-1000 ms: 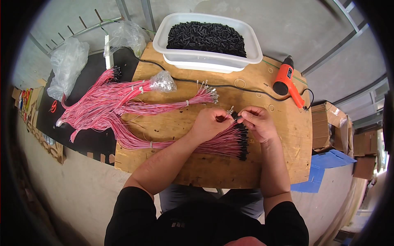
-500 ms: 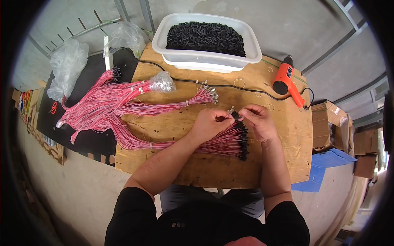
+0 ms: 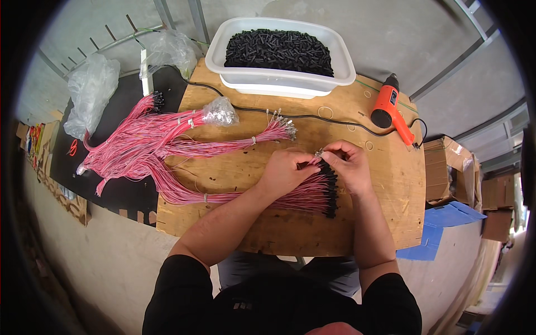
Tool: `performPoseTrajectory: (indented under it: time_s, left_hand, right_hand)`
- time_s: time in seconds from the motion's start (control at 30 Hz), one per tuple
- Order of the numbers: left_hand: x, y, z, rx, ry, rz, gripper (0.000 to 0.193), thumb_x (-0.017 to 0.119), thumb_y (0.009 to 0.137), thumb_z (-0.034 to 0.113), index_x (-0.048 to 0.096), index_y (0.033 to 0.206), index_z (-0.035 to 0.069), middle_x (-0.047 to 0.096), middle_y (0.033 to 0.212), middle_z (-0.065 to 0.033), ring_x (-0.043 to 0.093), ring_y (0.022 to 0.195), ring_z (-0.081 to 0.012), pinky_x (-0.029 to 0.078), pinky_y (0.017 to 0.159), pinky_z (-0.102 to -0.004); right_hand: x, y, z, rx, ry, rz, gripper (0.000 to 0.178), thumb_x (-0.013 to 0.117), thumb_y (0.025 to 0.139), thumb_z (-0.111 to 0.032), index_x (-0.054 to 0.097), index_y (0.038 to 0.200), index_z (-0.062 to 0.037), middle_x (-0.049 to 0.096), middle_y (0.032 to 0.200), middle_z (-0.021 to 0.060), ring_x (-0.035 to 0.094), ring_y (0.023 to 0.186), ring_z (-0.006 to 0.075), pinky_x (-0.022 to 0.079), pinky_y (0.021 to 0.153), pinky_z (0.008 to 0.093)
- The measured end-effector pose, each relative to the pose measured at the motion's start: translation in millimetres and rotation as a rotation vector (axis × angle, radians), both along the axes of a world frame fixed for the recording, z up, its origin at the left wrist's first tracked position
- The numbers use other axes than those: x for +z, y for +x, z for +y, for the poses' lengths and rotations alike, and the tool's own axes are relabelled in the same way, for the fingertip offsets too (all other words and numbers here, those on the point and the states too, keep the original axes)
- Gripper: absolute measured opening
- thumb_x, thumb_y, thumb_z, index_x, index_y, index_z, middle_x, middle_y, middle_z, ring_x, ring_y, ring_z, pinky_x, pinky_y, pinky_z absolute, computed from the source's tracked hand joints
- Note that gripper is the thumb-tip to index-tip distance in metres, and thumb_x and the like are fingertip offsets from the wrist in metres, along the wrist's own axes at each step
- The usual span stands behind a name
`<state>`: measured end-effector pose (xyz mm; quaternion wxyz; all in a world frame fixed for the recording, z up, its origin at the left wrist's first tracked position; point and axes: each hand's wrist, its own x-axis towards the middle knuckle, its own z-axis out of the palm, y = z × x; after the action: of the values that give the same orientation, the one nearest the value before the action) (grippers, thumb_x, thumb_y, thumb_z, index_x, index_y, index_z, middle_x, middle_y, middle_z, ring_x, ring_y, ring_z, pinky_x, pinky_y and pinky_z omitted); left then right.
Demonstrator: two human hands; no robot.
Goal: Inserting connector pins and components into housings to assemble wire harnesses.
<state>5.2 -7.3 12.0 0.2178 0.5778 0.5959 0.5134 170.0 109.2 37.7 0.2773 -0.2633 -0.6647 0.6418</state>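
A bundle of pink wires (image 3: 301, 195) lies fanned across the front of the wooden table, many of its ends capped with black sleeves (image 3: 331, 195). At the bundle's far edge, my left hand (image 3: 286, 172) pinches several pink wires just behind their tips. Close against it on the right, my right hand (image 3: 350, 169) has thumb and fingers closed at the silvery wire ends (image 3: 319, 152); whatever small piece they grip is hidden. Another pink bundle with bare metal ends (image 3: 287, 129) rests beyond my left hand.
A white tub (image 3: 254, 75) of short black sleeves stands at the back. An orange heat gun (image 3: 385, 109) lies at the right, its black cord (image 3: 312, 116) crossing the table (image 3: 245, 226). Tied pink wires (image 3: 125, 139) pile up on the left beside plastic bags (image 3: 95, 92). Cardboard boxes (image 3: 441, 167) sit at the right.
My right hand has shifted slightly left and up, closing in on the wire tips by my left hand. The left hand has barely moved.
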Motion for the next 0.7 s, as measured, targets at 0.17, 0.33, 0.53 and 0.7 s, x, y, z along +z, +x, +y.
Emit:
performPoseTrajectory:
  time_s: [0.17, 0.33, 0.53, 0.7]
  left_hand:
    - [-4.5, 0.3, 1.1, -0.005, 0.055, 0.083, 0.021, 0.081, 0.081, 0.011, 0.075, 0.100, 0.004, 0.069, 0.084, -0.0133, 0.066, 0.069, -0.0262, 0.051, 0.063, -0.0327]
    - [1.3, -1.8, -0.1, -0.019, -0.008, -0.121, 0.023, 0.081, 0.082, 0.011, 0.075, 0.103, 0.003, 0.073, 0.088, -0.0124, 0.069, 0.073, -0.0185, 0.053, 0.067, -0.0298]
    - [-0.2, -2.6, -0.4, -0.005, -0.042, -0.134, 0.024, 0.081, 0.083, 0.012, 0.075, 0.104, 0.002, 0.075, 0.091, -0.0115, 0.069, 0.075, -0.0150, 0.054, 0.070, -0.0277]
    - [-4.3, -3.2, 0.5, 0.005, -0.021, -0.137, 0.023, 0.081, 0.082, 0.013, 0.076, 0.102, 0.002, 0.075, 0.090, -0.0121, 0.070, 0.076, -0.0155, 0.054, 0.071, -0.0290]
  right_hand:
    - [-2.9, -0.9, -2.3, 0.018, 0.071, -0.079, 0.005, 0.070, 0.093, -0.003, 0.070, 0.096, 0.0021, 0.069, 0.085, -0.0011, 0.058, 0.075, 0.0025, 0.047, 0.065, 0.0191]
    - [1.0, 1.8, 0.2, 0.013, 0.001, -0.073, 0.005, 0.070, 0.092, -0.002, 0.071, 0.092, 0.0027, 0.071, 0.085, 0.0005, 0.060, 0.075, 0.0038, 0.048, 0.066, 0.0197]
    - [0.7, 4.3, 2.1, 0.029, -0.006, -0.095, 0.004, 0.071, 0.091, -0.002, 0.072, 0.091, 0.0026, 0.071, 0.083, 0.0011, 0.061, 0.073, 0.0043, 0.049, 0.065, 0.0203]
    - [4.6, 0.6, -0.7, -0.018, -0.013, -0.016, 0.006, 0.070, 0.092, -0.001, 0.072, 0.096, 0.0023, 0.071, 0.086, 0.0008, 0.061, 0.075, 0.0044, 0.049, 0.068, 0.0203]
